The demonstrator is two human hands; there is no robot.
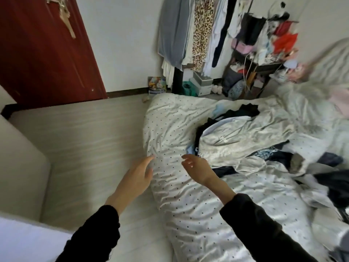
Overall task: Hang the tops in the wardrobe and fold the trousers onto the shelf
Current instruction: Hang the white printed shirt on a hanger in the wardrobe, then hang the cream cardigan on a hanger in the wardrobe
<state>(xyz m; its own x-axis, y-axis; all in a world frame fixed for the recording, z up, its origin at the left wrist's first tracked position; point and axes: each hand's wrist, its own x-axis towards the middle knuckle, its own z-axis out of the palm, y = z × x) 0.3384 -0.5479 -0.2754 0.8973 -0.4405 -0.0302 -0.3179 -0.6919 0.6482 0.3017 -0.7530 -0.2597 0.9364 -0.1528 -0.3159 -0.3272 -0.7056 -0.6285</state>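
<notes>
A heap of clothes lies on the bed: a pale grey-white top (236, 140) on top, dark garments (238, 112) behind it, and a blue patterned piece (268, 154) to the right. My left hand (136, 178) hovers over the dotted quilt's edge with fingers straight and nothing in it. Empty too, my right hand (198, 168) reaches toward the near edge of the pale top with loosely curled fingers. Several hung garments on a clothes rail (194, 31) stand against the far wall.
The white dotted quilt (188, 205) covers the bed. A cluttered shelf rack (260, 59) stands right of the rail, with boxes (202, 84) on the floor below. A red door (43, 50) is at the left, and a strip of wood-look floor (85, 138) runs beside the bed.
</notes>
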